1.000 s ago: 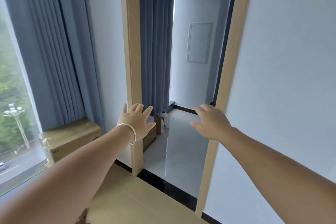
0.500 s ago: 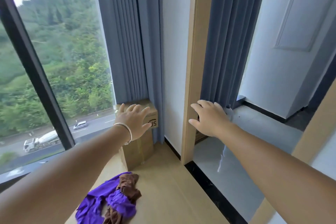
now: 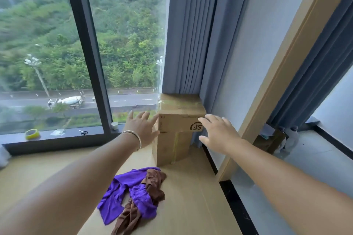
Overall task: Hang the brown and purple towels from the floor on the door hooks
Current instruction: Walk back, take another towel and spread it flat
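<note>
Fingers (image 3: 140,118) of both hands spread, empty; crumpled purple cloth towel (image 3: 116,196) and brown cloth towel (image 3: 131,215) still unlifted on floor (image 3: 191,206); nothing hung.

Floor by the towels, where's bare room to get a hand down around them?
Bare floor lies left of the purple towel, out to the window ledge. More bare floor runs right of the brown towel, up to the dark threshold strip. It is crowded behind them, where the boxes stand close.
</note>
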`<state>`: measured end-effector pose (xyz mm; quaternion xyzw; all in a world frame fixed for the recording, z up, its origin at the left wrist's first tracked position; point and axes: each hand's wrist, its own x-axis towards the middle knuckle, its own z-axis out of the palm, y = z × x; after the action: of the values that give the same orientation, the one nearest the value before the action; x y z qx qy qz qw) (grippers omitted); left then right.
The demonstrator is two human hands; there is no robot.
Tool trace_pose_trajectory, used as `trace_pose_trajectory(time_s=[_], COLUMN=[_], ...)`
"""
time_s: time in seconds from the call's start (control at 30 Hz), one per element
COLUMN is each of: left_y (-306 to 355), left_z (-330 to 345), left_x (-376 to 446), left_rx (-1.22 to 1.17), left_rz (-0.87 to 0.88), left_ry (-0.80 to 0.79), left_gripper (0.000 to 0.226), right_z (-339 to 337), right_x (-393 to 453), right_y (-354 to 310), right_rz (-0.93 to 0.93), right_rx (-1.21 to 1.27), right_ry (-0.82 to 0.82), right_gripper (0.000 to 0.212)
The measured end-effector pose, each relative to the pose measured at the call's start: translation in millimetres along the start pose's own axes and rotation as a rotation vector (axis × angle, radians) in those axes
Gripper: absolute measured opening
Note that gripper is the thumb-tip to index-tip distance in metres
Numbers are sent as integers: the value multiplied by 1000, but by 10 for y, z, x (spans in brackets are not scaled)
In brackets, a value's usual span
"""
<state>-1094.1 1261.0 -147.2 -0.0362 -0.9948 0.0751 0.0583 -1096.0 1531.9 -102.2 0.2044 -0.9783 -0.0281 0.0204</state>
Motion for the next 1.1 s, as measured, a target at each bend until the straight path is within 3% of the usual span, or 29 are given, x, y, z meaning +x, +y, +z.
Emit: trace_pose_trajectory(time_s=[0.23, 0.57, 0.87, 1.1], left_y=[-750, -1272, -920, -561], left_z=[866, 2062, 3328, 4693], left_x=[448, 108, -347, -585], left_rx=[-49, -83, -219, -313], left_rz=[-147, -389, -641, -770], left_ry=[-107, -391, -664, -773], left_gripper=[68, 66, 64, 64], right_z=[494, 1762, 3340, 4878], right_x=[1282, 2135, 2640, 2810], right_y=[-523, -1268, -1460, -1507], right_rz=[-152, -383, -585, -739], right_rx=[22, 69, 62, -46], right_ry=[-76, -266, -458, -572], right_gripper=[62, 60, 47, 58])
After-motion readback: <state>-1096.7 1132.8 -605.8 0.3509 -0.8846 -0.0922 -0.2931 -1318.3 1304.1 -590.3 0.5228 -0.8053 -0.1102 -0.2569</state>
